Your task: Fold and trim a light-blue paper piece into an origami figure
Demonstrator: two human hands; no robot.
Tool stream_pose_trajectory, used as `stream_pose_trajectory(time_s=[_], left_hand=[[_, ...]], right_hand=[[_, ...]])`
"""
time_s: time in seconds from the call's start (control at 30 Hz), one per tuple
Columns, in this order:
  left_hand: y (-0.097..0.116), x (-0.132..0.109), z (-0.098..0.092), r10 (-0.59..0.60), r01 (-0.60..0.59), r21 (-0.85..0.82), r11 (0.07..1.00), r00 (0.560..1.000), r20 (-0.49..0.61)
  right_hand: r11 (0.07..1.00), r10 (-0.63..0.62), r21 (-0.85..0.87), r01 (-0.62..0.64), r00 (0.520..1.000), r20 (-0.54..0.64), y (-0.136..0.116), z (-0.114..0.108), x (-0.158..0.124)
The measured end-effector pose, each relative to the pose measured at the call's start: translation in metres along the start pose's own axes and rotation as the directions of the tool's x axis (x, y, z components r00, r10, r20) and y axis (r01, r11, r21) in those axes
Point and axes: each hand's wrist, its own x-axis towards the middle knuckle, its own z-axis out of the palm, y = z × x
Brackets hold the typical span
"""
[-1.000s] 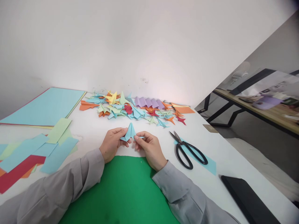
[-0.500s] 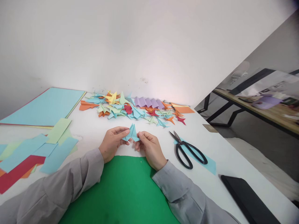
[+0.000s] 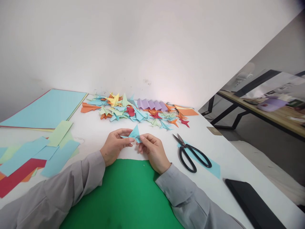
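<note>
Both hands pinch a small folded light-blue paper piece just above the far edge of a green sheet. My left hand grips its left side with thumb and fingers closed. My right hand holds its right side the same way. A pointed tip of the paper sticks up between the fingertips. Grey sleeves cover both forearms.
A pile of folded coloured paper shapes lies at the back of the white table. Black scissors rest on a blue strip to the right. Cut coloured strips and a stack of large sheets lie left. A black slab sits near the right edge.
The blue paper piece has been turned and pressed flatter between the fingers; its upright double point is now a single lower tip. Both hands stayed in place.
</note>
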Motion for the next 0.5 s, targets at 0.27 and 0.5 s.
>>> stream_pose_trajectory(time_s=[0.27,0.5], left_hand=[[-0.0032,0.003,-0.0038,0.005,-0.004,-0.022,1.0,0.999,0.042],[-0.0046,0.0042,-0.0028,-0.012,0.012,-0.008,1.0,1.0,0.015]], right_hand=[[0.999,0.039,0.018,-0.039,0.999,-0.019,-0.0008,-0.0004,0.0003],[0.999,0.041,-0.003,-0.041,0.997,-0.058,-0.0005,0.0003,0.0005]])
